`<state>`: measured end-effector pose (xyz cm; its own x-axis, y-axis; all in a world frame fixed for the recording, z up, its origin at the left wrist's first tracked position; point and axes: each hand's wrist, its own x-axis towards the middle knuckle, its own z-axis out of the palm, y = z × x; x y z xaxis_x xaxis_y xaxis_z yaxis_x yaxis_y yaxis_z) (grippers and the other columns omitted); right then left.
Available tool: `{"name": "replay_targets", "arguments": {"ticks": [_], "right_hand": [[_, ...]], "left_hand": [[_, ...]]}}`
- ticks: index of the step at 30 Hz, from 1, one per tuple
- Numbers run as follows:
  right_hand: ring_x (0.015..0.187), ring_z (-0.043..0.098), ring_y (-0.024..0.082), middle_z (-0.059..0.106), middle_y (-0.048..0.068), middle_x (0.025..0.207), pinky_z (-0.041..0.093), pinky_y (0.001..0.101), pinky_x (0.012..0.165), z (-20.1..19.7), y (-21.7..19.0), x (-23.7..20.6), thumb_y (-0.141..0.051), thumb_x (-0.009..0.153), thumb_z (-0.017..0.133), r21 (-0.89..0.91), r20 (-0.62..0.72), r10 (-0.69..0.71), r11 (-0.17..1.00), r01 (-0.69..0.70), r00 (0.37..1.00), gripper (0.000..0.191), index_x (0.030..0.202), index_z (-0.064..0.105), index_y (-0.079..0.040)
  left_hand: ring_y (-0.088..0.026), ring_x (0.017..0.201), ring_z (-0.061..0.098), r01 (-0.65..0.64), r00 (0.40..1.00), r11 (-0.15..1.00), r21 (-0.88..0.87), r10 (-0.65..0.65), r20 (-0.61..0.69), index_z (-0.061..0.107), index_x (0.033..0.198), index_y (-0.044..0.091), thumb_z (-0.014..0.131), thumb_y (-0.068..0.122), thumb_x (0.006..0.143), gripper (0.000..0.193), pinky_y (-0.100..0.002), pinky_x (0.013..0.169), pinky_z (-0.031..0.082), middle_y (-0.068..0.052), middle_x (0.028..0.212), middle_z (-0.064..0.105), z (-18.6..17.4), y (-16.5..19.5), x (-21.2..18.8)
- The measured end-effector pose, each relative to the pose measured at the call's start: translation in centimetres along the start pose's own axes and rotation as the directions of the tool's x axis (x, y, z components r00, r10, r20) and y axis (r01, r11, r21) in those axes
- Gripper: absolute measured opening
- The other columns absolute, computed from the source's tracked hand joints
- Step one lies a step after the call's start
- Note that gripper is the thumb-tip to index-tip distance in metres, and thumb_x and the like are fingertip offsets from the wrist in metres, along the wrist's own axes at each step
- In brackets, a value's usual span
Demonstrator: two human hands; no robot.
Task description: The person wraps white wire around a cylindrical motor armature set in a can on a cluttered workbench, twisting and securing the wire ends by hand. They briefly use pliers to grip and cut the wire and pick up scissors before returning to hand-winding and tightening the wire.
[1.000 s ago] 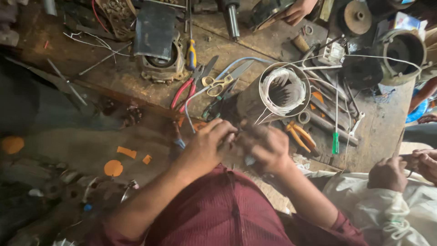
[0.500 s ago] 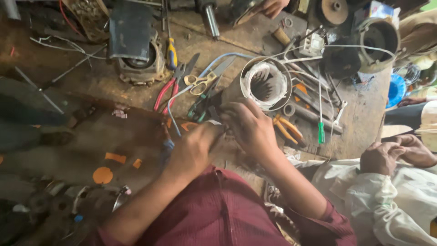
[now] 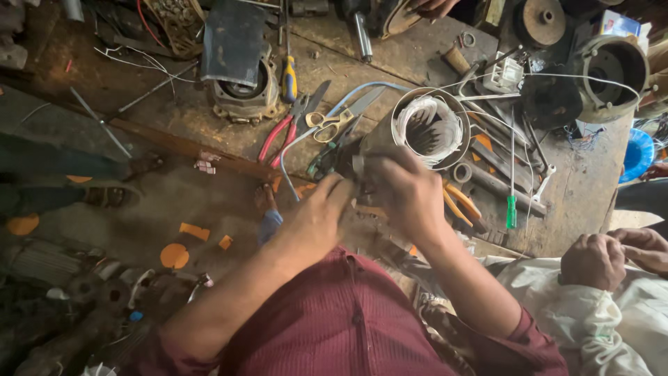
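At the surface edge: motor shell (image 3: 417, 136) with white windings, lying on its side.
Right hand (image 3: 407, 195): closed over the shell's near end.
Left hand (image 3: 313, 219): now moved in, fingers curled against the same end; grip unclear.
Beyond left hand: scissors (image 3: 334, 124), red pliers (image 3: 278, 136).
Right of right hand: green screwdriver (image 3: 511, 202).

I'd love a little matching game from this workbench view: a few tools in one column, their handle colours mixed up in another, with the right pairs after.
Things:
1. pliers
2. scissors
3. thin screwdriver
4. stubby screwdriver

Handle colours:
A. green
B. red
C. yellow and blue
D. yellow

Pairs: 1-B, 2-D, 3-A, 4-C
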<state>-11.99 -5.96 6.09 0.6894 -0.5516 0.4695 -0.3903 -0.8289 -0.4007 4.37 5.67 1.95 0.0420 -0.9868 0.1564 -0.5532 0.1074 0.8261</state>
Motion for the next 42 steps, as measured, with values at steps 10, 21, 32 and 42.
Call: {"name": "replay_targets", "arguments": {"ticks": [10, 21, 32, 42], "right_hand": [[0.092, 0.07, 0.03, 0.07, 0.01, 0.105, 0.056, 0.0394, 0.078, -0.2, -1.0, 0.8, -0.011, 0.091, 0.076, 0.088, 0.119, 0.228, 0.967, -0.239, 0.966, 0.019, 0.108, 0.072, -0.006], [0.083, 0.068, 0.024, 0.072, 0.018, 0.115, 0.052, 0.0366, 0.064, -0.8, -0.5, -0.7, -0.014, 0.082, 0.077, -0.122, -0.02, -0.482, 0.871, 0.477, 0.876, 0.024, 0.105, 0.073, -0.011], [0.08, 0.073, 0.027, 0.073, 0.006, 0.099, 0.058, 0.0375, 0.069, 0.1, -1.0, 2.5, -0.012, 0.086, 0.074, -0.067, 0.167, 0.285, 0.958, -0.278, 0.944, 0.014, 0.099, 0.077, -0.013], [0.078, 0.072, 0.028, 0.071, 0.007, 0.095, 0.057, 0.0391, 0.069, 0.6, -1.7, 2.1, -0.015, 0.089, 0.077, -0.076, 0.058, 0.314, 0.948, -0.31, 0.948, 0.011, 0.099, 0.075, -0.011]], "left_hand": [[-0.034, 0.094, 0.07, -0.143, 0.979, 0.941, 0.307, 0.18, -0.095, 0.067, 0.121, 0.003, 0.064, 0.01, 0.091, 0.031, -0.043, 0.082, 0.055, -0.016, 0.106, 0.067, 0.7, -0.1, 0.3], [-0.037, 0.092, 0.072, 0.086, 0.996, 0.97, -0.228, -0.085, 0.016, 0.065, 0.11, 0.007, 0.065, 0.015, 0.095, 0.017, -0.046, 0.08, 0.056, -0.015, 0.103, 0.071, -1.3, 0.0, 1.4], [-0.038, 0.103, 0.071, -0.225, 0.93, 0.89, 0.397, 0.317, -0.184, 0.065, 0.12, -0.001, 0.068, 0.019, 0.097, 0.031, -0.044, 0.091, 0.055, -0.024, 0.116, 0.068, 1.2, -0.5, -0.3], [-0.03, 0.1, 0.071, -0.333, 0.868, 0.75, 0.572, 0.481, -0.125, 0.069, 0.125, 0.001, 0.069, 0.019, 0.093, 0.036, -0.042, 0.089, 0.058, -0.014, 0.111, 0.068, 0.3, -0.8, 0.2]]}}
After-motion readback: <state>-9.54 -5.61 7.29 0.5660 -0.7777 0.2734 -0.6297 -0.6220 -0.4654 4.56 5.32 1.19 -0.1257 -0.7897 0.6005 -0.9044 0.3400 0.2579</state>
